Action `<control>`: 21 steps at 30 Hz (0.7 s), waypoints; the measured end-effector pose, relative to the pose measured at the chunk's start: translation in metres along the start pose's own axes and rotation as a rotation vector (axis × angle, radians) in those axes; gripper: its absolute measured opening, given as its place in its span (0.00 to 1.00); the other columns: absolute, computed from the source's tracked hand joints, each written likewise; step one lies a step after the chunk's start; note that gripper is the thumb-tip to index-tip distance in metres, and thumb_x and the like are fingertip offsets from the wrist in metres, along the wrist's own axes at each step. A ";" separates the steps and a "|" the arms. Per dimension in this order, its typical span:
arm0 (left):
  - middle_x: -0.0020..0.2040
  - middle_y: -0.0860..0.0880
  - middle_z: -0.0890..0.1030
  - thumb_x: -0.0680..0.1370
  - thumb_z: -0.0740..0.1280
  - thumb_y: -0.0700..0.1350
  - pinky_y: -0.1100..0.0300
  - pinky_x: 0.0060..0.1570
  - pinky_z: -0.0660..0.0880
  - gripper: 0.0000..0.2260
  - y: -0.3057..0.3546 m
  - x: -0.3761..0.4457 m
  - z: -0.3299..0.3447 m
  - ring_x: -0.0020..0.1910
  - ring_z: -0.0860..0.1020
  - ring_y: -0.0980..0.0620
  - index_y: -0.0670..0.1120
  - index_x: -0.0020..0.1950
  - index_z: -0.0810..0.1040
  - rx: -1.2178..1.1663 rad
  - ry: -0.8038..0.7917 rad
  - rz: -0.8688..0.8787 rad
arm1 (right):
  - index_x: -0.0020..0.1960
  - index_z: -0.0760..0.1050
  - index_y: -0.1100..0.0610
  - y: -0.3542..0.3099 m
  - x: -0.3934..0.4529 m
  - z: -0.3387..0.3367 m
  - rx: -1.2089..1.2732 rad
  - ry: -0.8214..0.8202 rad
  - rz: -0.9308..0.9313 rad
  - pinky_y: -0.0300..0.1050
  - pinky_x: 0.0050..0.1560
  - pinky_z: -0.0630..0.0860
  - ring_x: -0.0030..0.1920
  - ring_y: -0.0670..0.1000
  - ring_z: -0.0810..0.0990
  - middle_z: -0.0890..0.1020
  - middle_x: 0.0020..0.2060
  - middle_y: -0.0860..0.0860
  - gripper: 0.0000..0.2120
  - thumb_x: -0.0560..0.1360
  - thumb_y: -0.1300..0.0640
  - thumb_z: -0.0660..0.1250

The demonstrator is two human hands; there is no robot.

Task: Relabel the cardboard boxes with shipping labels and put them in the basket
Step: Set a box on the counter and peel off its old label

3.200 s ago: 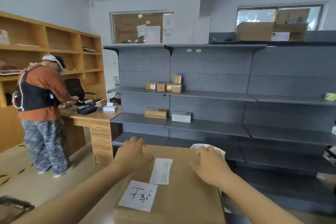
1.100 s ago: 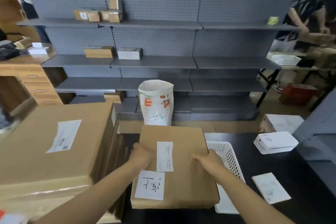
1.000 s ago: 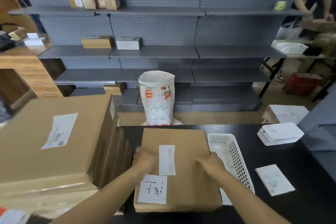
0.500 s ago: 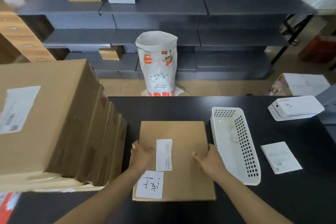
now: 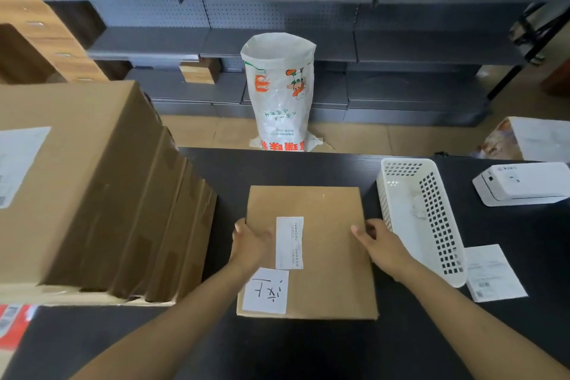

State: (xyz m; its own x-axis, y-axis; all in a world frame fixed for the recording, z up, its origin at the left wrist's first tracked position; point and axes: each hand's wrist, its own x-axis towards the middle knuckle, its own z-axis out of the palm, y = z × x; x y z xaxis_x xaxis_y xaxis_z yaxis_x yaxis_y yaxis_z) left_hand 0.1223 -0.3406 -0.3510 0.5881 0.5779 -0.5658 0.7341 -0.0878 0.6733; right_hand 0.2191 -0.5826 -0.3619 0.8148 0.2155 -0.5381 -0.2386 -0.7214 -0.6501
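- Change: the box [image 5: 308,251], carried in the air a few seconds ago, now lies flat on the table [image 5: 293,355]. Judgement: set-down done, relabelling can start; nothing has gone into the basket yet.
- Stack [image 5: 92,188] of big cartons: well to the left of the left hand, unmoved over the last half second.
- Left hand [image 5: 249,244]: fingers curled over the box's left edge, gripping it.
- Right hand [image 5: 381,245]: thumb on top, fingers wrapped round the right edge, gripping it.
- Basket [image 5: 431,256]: just right of the right hand, holds only a small white scrap, no boxes.
- Old label [image 5: 289,242]: between the hands, on the box top; a handwritten note [image 5: 266,290] sits nearer the body.
- Loose label [image 5: 493,274]: right of the basket, flat on the table.
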 end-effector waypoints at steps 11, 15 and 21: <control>0.62 0.46 0.74 0.78 0.66 0.51 0.51 0.51 0.80 0.27 0.007 -0.003 -0.003 0.54 0.78 0.47 0.46 0.72 0.58 0.015 -0.049 0.039 | 0.72 0.62 0.59 -0.001 0.001 0.007 -0.037 0.046 0.024 0.43 0.51 0.70 0.60 0.55 0.76 0.75 0.65 0.55 0.28 0.80 0.42 0.57; 0.66 0.45 0.70 0.78 0.65 0.55 0.47 0.57 0.77 0.29 0.007 -0.001 -0.006 0.60 0.75 0.45 0.47 0.73 0.58 0.216 0.002 0.084 | 0.74 0.60 0.59 -0.007 0.001 0.007 -0.021 0.024 0.091 0.46 0.56 0.71 0.63 0.57 0.75 0.73 0.67 0.56 0.28 0.80 0.44 0.57; 0.72 0.45 0.63 0.78 0.64 0.53 0.44 0.62 0.73 0.31 0.002 0.000 -0.003 0.67 0.69 0.43 0.48 0.76 0.53 0.304 0.003 0.156 | 0.71 0.64 0.57 -0.028 -0.009 0.021 -0.257 0.301 -0.056 0.51 0.64 0.71 0.64 0.57 0.72 0.70 0.66 0.56 0.24 0.78 0.53 0.63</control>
State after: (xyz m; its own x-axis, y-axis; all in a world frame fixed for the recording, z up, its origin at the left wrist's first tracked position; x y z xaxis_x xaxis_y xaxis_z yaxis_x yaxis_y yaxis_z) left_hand 0.1224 -0.3380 -0.3486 0.7004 0.5408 -0.4659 0.7035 -0.4127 0.5786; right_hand 0.2077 -0.5503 -0.3500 0.9504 0.0838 -0.2994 -0.0809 -0.8632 -0.4983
